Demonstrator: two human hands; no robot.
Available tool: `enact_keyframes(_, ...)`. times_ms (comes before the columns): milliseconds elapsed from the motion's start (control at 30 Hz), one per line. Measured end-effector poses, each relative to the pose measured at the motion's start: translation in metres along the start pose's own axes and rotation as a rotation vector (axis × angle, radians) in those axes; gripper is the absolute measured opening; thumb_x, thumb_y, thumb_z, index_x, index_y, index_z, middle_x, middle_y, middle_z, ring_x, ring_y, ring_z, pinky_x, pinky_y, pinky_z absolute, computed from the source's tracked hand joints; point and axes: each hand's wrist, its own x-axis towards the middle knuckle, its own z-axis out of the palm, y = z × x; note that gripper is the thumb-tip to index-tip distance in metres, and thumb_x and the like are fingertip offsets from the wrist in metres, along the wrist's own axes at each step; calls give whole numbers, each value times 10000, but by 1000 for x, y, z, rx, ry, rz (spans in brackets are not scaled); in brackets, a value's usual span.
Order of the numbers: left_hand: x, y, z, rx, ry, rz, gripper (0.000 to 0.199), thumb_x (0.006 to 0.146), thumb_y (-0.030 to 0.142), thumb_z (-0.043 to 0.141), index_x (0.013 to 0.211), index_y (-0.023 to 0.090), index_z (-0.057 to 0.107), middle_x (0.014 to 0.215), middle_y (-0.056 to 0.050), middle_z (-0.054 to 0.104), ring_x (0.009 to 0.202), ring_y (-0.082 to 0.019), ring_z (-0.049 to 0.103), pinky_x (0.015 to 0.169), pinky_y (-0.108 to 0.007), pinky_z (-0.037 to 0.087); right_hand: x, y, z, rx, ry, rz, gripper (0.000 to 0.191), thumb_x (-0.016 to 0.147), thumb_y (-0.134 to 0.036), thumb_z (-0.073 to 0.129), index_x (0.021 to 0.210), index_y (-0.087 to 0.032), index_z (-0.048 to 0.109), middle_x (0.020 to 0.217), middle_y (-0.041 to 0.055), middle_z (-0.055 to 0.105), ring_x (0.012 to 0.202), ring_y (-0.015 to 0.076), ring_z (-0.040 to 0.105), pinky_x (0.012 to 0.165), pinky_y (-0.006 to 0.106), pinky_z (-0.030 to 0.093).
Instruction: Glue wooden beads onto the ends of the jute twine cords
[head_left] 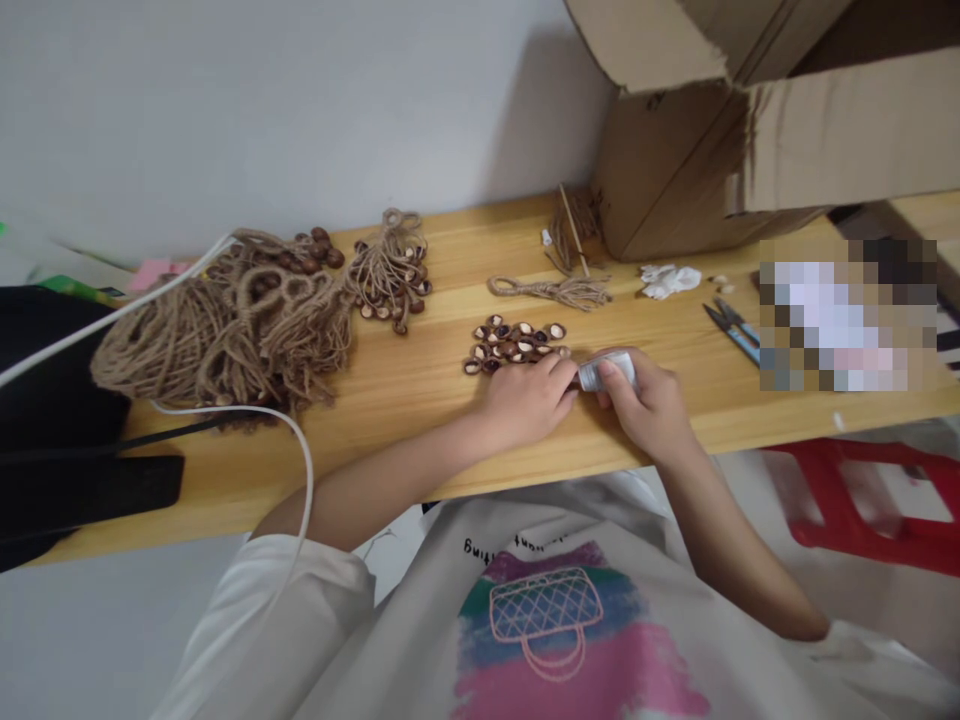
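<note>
Several halved brown nut shells [517, 346] with pale insides lie in rows on the wooden table. My left hand [525, 402] rests at their near edge, its fingers bent and drawn together. Whatever those fingertips pinch is hidden. In my right hand [651, 402] is a small white bottle [609, 372], gripped between thumb and fingers and tilted so that its narrow end points at my left fingertips. Just beyond the shells lies a looped bundle of brown twine [551, 290].
Heaped twine [225, 335] and a tied twine bunch with shells [390, 265] lie left. A cardboard box [675, 150] stands at back right, near crumpled tissue [670, 281] and scissors [731, 328]. A white cable [309, 470] crosses by my left arm. Below right is a red stool [817, 500].
</note>
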Motion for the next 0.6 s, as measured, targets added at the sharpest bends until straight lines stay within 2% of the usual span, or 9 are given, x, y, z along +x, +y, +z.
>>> enact_keyframes(600,0,-1,3,-12,13,9,246,920,361,409,1034,187,541,1038,-59,649,779,-201,657,546,-275,431,0,-1,0,24,15,10,324,918,-435,426,869,-169,603,519,-18,555,492,122,522,545,243,414)
